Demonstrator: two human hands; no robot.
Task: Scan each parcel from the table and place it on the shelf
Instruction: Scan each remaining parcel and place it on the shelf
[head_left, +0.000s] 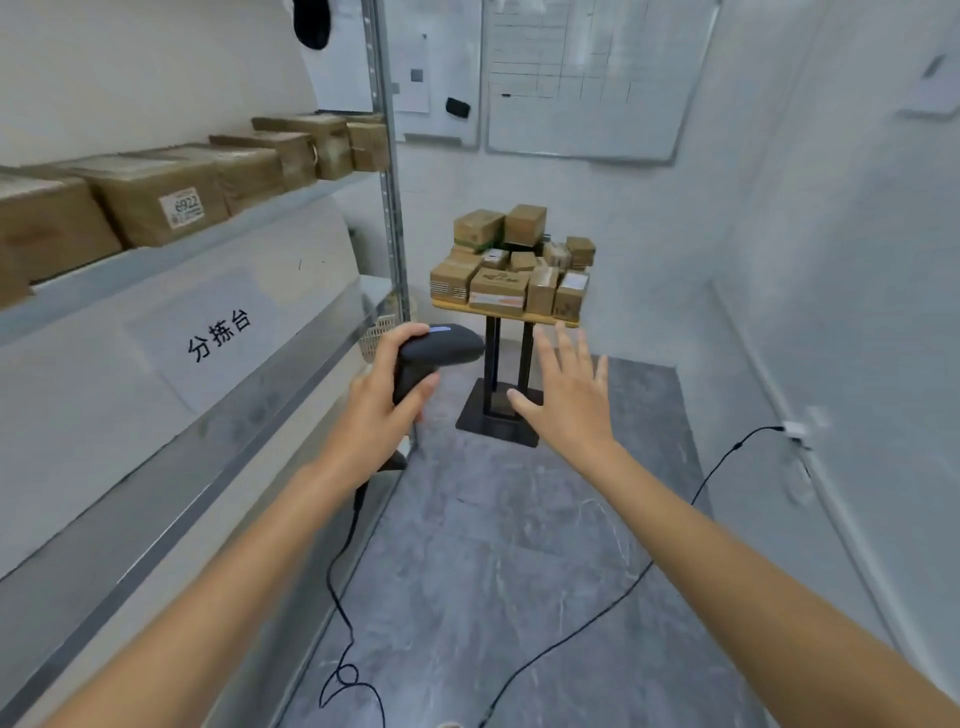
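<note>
Parcels (511, 262) heaped on tabletop (558, 321), straight ahead beyond right hand (563, 397), its fingers (566, 340) spread, holding nothing; nearer hand. Left hand (382, 395) grips scanner (439, 353).

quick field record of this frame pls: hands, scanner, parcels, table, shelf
left hand: grips the scanner handle
right hand: fingers spread, holds nothing, raised toward the table
scanner: black, corded, aimed toward the table
cable: trails across the grey floor
parcels on table: many small cartons, stacked in layers
table: small wooden top on a black pedestal, across the room
shelf: on the left, a row of cartons already on it
sign: printed sheet on the level below
</note>
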